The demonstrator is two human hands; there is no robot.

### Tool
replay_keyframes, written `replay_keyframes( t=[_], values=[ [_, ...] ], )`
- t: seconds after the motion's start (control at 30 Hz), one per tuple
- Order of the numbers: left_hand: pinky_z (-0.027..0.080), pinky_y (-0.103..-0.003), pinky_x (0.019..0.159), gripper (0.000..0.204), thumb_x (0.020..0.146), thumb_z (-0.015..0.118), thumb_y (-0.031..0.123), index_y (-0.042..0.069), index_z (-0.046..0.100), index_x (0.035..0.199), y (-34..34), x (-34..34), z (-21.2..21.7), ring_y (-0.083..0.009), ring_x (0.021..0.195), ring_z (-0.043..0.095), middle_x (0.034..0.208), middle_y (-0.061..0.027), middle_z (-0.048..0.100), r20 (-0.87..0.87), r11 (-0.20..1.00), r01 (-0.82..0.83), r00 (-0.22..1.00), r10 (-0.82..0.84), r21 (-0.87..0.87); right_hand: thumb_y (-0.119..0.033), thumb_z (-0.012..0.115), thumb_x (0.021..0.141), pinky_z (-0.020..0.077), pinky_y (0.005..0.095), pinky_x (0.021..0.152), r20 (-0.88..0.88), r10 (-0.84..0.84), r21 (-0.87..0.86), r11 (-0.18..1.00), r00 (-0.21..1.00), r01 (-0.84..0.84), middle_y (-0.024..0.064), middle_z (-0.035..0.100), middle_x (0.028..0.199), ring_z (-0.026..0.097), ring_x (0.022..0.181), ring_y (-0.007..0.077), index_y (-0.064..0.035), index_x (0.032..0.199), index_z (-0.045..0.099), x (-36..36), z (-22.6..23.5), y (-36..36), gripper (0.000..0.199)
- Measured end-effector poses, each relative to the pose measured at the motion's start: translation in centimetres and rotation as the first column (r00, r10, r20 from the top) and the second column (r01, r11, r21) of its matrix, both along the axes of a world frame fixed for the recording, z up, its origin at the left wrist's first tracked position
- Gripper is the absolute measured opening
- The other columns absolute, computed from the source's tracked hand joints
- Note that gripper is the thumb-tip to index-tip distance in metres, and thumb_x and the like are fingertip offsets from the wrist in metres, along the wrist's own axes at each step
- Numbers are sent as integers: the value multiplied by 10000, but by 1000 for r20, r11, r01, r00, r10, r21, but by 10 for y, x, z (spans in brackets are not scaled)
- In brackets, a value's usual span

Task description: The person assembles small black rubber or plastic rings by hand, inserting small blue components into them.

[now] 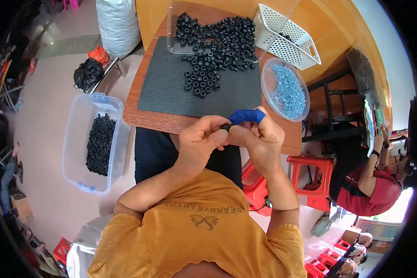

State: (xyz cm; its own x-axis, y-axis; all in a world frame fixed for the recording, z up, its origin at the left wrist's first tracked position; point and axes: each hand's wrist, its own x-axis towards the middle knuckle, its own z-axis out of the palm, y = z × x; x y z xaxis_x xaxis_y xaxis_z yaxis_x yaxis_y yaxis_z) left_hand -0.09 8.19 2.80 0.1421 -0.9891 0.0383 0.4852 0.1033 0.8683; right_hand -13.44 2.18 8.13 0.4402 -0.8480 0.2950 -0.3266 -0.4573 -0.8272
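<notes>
On the table [157, 120] before you, a tray [175, 48] at the far edge holds heaped parts [222, 34] that run onto a mat [171, 83]. A basket [282, 42] sits by the far right corner; nearer you, a dish [269, 90] of small pieces [289, 92] lies along the right edge. A tub [73, 148] of more parts [101, 146] stands on the floor left of you, stools [310, 160] right.

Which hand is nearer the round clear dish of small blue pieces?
Right. The right hand is below and slightly left of the round clear dish in the picture; the left hand is farther left, beyond the right hand.
</notes>
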Motion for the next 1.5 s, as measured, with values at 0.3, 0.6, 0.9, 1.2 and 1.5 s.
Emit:
replay_keyframes(
  t=[0.3, 0.6, 0.9, 1.2, 1.5],
  values=[
    [465, -190, 594, 189, 867, 588, 75, -16, 584, 1032, -5, 2, -1, -53, 708, 550, 844, -21, 605, -60, 999, -36, 998, 36, 3, 61, 647, 648, 423, 321, 545, -19, -15, -422, 906, 1000, 5, 104, 571, 707, 524, 629, 244, 31, 832, 608, 12, -6, 1, 191],
    [461, -182, 589, 206, 870, 588, 80, -15, 578, 1053, -4, -9, -2, -48, 704, 543, 866, -23, 606, 19, 995, -95, 995, 95, -5, 77, 644, 662, 416, 335, 538, 2, -50, -495, 868, 999, 44, 110, 567, 703, 521, 624, 263, 35, 852, 598, 6, -14, 2, 201],
    [466, -187, 580, 204, 871, 588, 79, -18, 578, 1050, -5, -5, 2, -58, 713, 561, 868, -30, 613, -2, 996, -53, 999, 53, 79, 72, 638, 645, 413, 353, 538, -16, -3, -531, 847, 1000, -6, 125, 563, 723, 520, 634, 286, 44, 865, 590, 3, -19, -4, 227],
    [485, -216, 543, 183, 869, 591, 98, -45, 578, 984, -28, 4, 0, -112, 659, 597, 794, -82, 633, -67, 988, 93, 994, -85, 126, 64, 630, 651, 427, 357, 549, -6, 13, -459, 888, 1000, -15, 120, 570, 740, 526, 647, 290, 28, 874, 596, -3, -26, -20, 228],
    [466, -230, 445, 147, 824, 619, 79, -32, 581, 913, -47, -2, -2, -131, 531, 589, 742, -110, 641, -199, 933, 219, 966, -166, 286, 43, 608, 602, 450, 329, 557, -54, -36, -566, 824, 998, -1, 97, 603, 810, 535, 657, 260, 26, 940, 609, -11, -35, -25, 338]
  ],
)
